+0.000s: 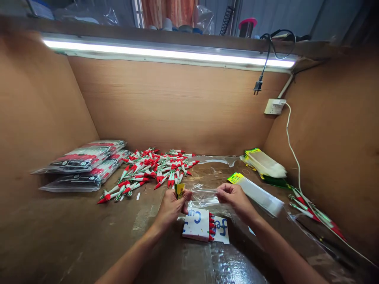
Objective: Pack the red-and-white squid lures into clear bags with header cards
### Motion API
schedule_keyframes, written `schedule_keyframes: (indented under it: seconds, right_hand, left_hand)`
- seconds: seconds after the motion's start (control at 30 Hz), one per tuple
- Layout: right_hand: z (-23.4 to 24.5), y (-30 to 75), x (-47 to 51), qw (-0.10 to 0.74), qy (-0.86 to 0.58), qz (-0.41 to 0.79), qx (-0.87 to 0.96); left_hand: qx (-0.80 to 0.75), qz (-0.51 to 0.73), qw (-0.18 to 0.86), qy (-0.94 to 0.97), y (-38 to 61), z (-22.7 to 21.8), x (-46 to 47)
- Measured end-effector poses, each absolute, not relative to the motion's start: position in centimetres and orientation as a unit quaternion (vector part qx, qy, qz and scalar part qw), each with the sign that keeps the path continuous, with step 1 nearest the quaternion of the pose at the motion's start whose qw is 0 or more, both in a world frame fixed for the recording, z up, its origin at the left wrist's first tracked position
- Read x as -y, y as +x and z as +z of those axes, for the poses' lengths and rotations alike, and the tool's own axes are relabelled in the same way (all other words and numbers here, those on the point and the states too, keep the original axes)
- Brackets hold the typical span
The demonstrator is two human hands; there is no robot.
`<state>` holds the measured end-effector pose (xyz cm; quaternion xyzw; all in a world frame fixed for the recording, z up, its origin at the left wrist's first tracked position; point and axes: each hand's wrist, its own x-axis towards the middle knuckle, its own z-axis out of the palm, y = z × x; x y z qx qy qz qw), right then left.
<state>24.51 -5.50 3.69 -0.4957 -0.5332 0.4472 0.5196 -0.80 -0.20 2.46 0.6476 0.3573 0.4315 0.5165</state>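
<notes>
Two hands: both were out over the near middle of the tabletop [89,236], and each one was pinched shut on one end of the same clear bag [203,195].
Left hand [171,207]: its fingers were closed tight on the bag's yellow paper top [179,189].
Right hand [233,197]: its fingertips were squeezed together on the bag's other end.
Which way the bag lay: the long way, from left to right, pulled out between the hands, so no hand was nearer to it than the other.
Bag: thin, shiny, see-through and crinkly.
Under the bag: a white card [198,225] with blue letters lay flat, with a row of red pen tips [211,227] across it.
Pen pile [154,167]: lots of thin red and white pens, pointy at one end, lay loose near the back of the tabletop, a bit to the left.
Full packs [83,161]: flat, shiny and stacked at the back left corner.
Empty bags [260,193]: soft stacks with yellow tops sat by the right edge, near the right hand.
More pens [314,215]: a few lay along the right edge.
</notes>
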Motion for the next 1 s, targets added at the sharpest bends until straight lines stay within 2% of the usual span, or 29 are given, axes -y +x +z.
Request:
schedule_keyframes:
  seconds: [0.1, 0.2, 0.27, 0.33, 0.43, 0.53, 0.6, 0.7, 0.83, 0.93, 1.0]
  right_hand:
    - [2.8, 24.3, 5.7, 0.553, -0.497, 0.429, 0.512]
    - [3.1, 24.1, 6.6, 0.608, -0.57, 0.237, 0.499]
    - [3.6, 23.7, 7.5, 0.6, -0.597, 0.14, 0.514]
    - [4.0, 23.1, 8.1, 0.552, -0.594, 0.144, 0.568]
    - [4.0, 22.2, 8.0, 0.488, -0.574, 0.244, 0.61]
    - [3.4, 21.9, 7.3, 0.491, -0.512, 0.382, 0.592]
    - [2.9, 21.8, 7.2, 0.51, -0.479, 0.415, 0.581]
    - [2.0, 21.2, 7.5, 0.514, -0.483, 0.33, 0.627]
    - [0.7, 19.1, 8.1, 0.433, -0.479, 0.155, 0.748]
    - [0.3, 17.6, 8.5, 0.39, -0.472, 0.112, 0.782]
    - [0.4, 17.1, 8.9, 0.389, -0.461, 0.12, 0.789]
  left_hand:
    - [-0.382, 0.439, 0.498, 0.643, -0.7, 2.0, -0.1]
    - [-0.406, 0.455, 0.491, 0.622, -0.9, 1.9, -0.4]
    - [-0.416, 0.478, 0.48, 0.606, -1.0, 1.9, -0.3]
    - [-0.413, 0.492, 0.457, 0.615, -1.0, 1.9, 0.1]
    - [-0.394, 0.489, 0.385, 0.677, -1.0, 1.8, 0.7]
    - [-0.354, 0.462, 0.278, 0.764, -1.8, 2.5, 0.4]
    - [-0.331, 0.432, 0.209, 0.813, -2.8, 3.7, -0.2]
    - [-0.347, 0.393, 0.123, 0.843, -3.9, 6.4, -0.3]
    - [-0.372, 0.322, 0.076, 0.867, -2.3, 8.8, 3.5]
    - [-0.392, 0.265, 0.048, 0.88, 0.7, 8.0, 7.0]
    - [-0.41, 0.244, 0.067, 0.876, 2.1, 6.9, 8.2]
